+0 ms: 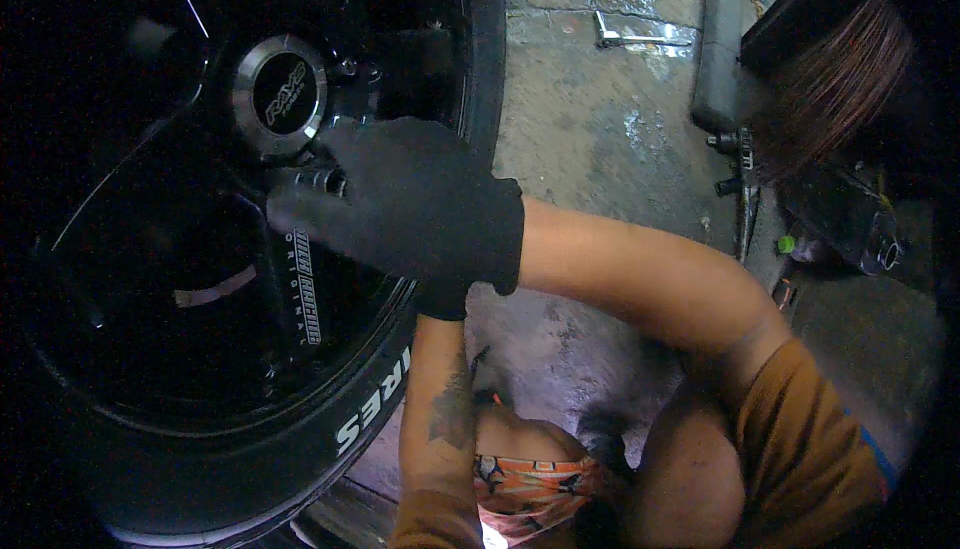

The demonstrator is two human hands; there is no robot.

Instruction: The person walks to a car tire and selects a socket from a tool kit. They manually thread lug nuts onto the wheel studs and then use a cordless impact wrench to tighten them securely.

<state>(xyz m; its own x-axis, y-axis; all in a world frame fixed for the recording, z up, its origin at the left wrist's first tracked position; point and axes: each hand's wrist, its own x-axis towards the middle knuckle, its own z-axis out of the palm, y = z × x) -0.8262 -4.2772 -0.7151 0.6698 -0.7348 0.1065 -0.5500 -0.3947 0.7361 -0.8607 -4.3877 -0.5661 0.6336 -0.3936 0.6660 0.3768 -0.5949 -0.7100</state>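
We see the right hand (420, 204), gloved black, closed around a lug nut (322, 181) just below the hub cap (281, 95) of the black wheel (200, 279). The left hand (440, 297) sits mostly hidden beneath it; we cannot tell its grip. A wrench (630, 37) lies well apart on the concrete floor (600, 139).

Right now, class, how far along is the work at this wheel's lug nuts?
Done: the black wheel sits against its hub, centre cap in place. In hand: the gloved right hand grips a lug nut below the cap; the left hand is hidden behind it. Left: the other nuts are too dark to judge; a wrench lies on the floor.
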